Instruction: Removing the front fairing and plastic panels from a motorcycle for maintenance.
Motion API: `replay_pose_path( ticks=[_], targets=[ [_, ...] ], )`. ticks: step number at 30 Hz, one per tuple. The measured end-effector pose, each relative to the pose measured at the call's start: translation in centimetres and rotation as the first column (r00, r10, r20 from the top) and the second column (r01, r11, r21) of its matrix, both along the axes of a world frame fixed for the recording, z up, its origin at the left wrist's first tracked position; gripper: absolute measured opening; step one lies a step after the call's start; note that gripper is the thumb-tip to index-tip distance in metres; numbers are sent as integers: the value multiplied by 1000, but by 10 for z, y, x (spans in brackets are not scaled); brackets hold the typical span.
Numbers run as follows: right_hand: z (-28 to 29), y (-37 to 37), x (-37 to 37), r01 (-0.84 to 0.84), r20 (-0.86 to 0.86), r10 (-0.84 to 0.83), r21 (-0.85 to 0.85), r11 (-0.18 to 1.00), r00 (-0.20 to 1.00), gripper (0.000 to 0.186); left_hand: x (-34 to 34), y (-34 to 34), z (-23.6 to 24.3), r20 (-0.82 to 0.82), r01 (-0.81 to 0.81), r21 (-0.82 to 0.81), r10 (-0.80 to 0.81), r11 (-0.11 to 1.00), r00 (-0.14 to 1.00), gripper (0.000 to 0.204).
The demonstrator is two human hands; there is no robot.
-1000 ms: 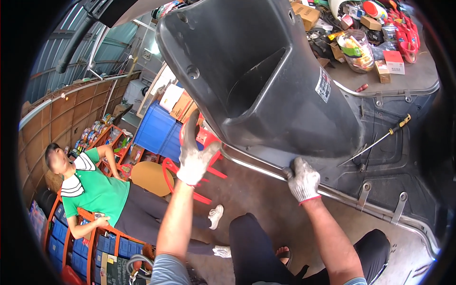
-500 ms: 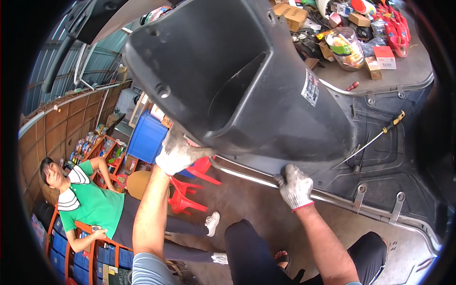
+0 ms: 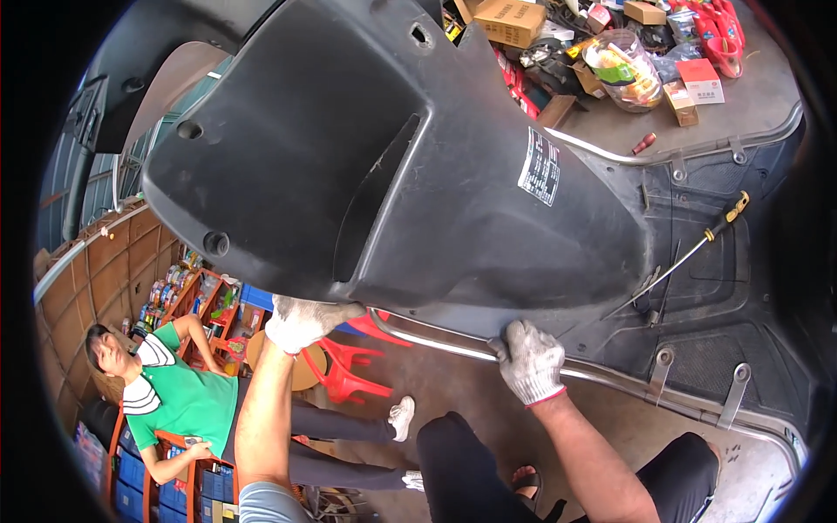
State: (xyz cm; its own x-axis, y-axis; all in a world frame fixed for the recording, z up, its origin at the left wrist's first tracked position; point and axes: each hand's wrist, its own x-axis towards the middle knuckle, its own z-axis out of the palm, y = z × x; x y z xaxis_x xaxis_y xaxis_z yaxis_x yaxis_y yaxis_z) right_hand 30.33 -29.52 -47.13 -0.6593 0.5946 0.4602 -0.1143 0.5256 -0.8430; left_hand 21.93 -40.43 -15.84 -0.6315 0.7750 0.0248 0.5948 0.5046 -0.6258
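A large black plastic scooter panel with a deep storage pocket and a printed label fills the upper middle. My left hand, in a grey-white work glove, grips its lower edge from below; the fingertips are partly hidden behind the plastic. My right hand, gloved alike, is closed round the shiny metal rail beside the footboard. Its fingers are curled close to the panel's lower side. On the footboard lies a long screwdriver with a yellow and black handle, its shaft pointing to the panel.
A person in a green shirt stands at the left by orange shelves with blue bins. Red plastic stools stand behind my left arm. Boxes, red bottles and a clear tub crowd the far right floor, near a red-handled tool.
The panel's upper part has swung left and toward me, tilting its pocket. My left hand has moved left and slightly lower with it. My right hand has shifted slightly left and down.
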Motion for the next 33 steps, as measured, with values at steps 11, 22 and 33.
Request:
replay_pose_path(
  ticks=[11, 22, 33],
  targets=[
    [-4, 1, -3, -48, -5, 48, 7, 999, 999, 20, -6, -6, -1, 5, -34, -78, 35, 996, 999, 43],
    [-3, -2, -2, -10, -48, 14, 70, 997, 999, 20, -5, -17, -23, 298, -232, 558, 69, 797, 952, 97],
    [6, -9, 0, -11, 69, 5, 83, 997, 998, 21, -11, -81, -132, 28, -42, 999, -479, -18, 877, 69]
  ],
)
